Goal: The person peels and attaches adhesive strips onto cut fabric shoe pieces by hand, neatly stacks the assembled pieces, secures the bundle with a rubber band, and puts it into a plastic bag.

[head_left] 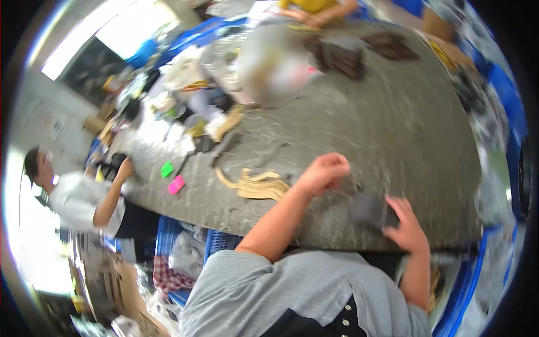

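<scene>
My left hand point(325, 175) is raised over the near part of the dark table, fingers curled together; whether anything small is pinched in them is hidden. To its right, my right hand point(408, 227) has its thumb and fingers around the right edge of a dark grey flat piece point(366, 210), which is blurred. Left of my left forearm lies a bundle of tan strips point(261, 186), with one strip curling away from it.
A pink note point(176, 185) and a green note point(167, 169) lie on the left. Dark brown pieces point(343, 60) sit at the far side. A person in white point(84, 196) stands left, and one in yellow point(314, 5) is opposite. Blue crates point(222, 241) are below the table edge.
</scene>
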`<state>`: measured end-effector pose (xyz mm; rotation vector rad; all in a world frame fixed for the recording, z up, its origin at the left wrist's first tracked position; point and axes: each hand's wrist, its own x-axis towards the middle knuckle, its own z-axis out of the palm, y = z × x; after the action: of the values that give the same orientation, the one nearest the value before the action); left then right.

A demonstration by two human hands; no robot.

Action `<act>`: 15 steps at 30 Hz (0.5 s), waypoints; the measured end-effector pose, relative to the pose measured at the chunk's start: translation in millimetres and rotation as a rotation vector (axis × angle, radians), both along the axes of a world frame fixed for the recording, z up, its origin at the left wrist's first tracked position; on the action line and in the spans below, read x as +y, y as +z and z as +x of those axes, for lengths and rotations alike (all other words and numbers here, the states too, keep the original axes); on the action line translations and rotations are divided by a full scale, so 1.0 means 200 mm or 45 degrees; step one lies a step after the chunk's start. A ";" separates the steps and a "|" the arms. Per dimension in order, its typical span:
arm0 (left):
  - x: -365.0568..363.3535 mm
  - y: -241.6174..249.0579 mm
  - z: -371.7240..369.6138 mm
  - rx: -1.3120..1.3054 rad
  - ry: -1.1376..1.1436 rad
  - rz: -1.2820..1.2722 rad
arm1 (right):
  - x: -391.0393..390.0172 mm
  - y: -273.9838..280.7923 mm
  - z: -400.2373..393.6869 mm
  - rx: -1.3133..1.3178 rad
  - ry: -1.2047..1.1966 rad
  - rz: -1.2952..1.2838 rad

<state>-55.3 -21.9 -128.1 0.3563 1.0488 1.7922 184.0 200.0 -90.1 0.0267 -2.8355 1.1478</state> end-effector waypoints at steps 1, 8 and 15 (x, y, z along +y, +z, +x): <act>-0.03 0.04 -0.02 0.507 -0.019 -0.213 | 0.05 0.07 0.01 -0.072 0.221 -0.120; -0.06 0.05 0.04 1.440 -0.087 -0.609 | 0.05 0.31 -0.05 -0.112 0.230 0.338; -0.22 0.15 -0.15 1.653 0.454 -0.901 | 0.12 0.16 -0.13 -0.036 -0.217 0.562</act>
<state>-86.2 -65.5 -98.9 0.9639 2.6649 1.2024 158.6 224.4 -59.0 -0.1997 -2.9831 0.4804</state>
